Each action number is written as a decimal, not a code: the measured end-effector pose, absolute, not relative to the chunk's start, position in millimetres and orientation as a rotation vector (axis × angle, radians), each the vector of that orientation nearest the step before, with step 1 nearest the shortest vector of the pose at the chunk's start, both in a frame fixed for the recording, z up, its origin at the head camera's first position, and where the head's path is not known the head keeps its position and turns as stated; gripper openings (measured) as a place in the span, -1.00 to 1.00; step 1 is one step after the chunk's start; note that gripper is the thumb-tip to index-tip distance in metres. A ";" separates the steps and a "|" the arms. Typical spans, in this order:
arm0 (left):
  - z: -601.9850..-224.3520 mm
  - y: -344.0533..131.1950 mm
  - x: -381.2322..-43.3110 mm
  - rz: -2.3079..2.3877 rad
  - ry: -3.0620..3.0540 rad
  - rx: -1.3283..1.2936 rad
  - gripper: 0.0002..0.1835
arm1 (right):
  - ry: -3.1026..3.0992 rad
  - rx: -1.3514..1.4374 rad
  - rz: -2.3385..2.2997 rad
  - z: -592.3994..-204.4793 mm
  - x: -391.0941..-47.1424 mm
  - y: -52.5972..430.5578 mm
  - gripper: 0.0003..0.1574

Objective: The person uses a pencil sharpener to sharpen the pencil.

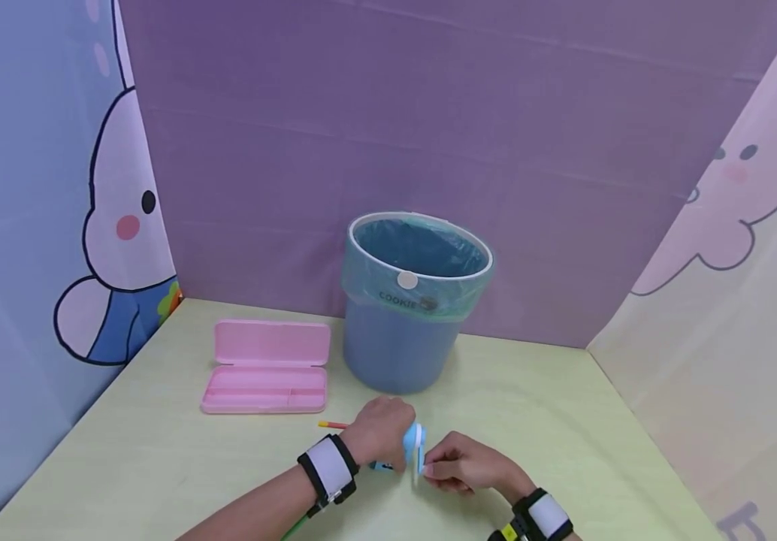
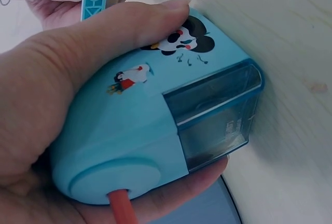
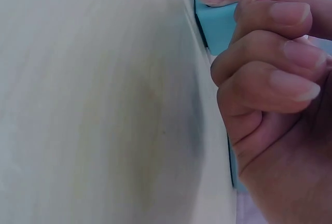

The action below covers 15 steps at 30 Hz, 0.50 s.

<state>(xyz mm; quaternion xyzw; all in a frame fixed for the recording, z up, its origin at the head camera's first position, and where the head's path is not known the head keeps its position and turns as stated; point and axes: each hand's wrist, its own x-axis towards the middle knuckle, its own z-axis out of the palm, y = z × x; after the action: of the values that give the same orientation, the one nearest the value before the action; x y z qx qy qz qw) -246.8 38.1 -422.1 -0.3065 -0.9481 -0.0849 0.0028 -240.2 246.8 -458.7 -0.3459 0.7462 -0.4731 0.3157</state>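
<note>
Right hand (image 1: 466, 462), at the blue sharpener's (image 2: 148, 115) four o'clock, pinches its crank (image 2: 93, 0); left hand (image 1: 380, 428) grips the sharpener, near side of a pale tabletop (image 1: 125, 451). Farther: open pink case (image 1: 271, 343) at ten, lined bin (image 1: 395, 346) at twelve, creased purple backdrop (image 1: 429, 113).

From above, the head view faced forward and down, the sharpener (image 2: 145, 112) at six o'clock; both wrist views shared it from nearer, the right at one o'clock.
</note>
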 end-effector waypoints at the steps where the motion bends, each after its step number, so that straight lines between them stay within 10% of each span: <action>1: -422.2 38.5 -247.2 -0.269 -2.980 -0.959 -0.53 | 1.965 -0.908 -1.249 -458.2 -240.0 247.0 -0.57; 15: -424.0 39.0 -249.3 -0.258 -2.981 -0.944 -0.50 | 1.904 -0.916 -1.329 -454.4 -238.7 247.4 -0.59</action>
<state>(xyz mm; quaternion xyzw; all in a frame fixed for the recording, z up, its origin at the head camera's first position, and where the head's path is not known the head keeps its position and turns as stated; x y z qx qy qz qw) -249.3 39.0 -424.0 -0.3008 -0.9501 -0.0822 0.0023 -238.7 247.4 -454.4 -0.3481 0.7234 -0.5050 0.3170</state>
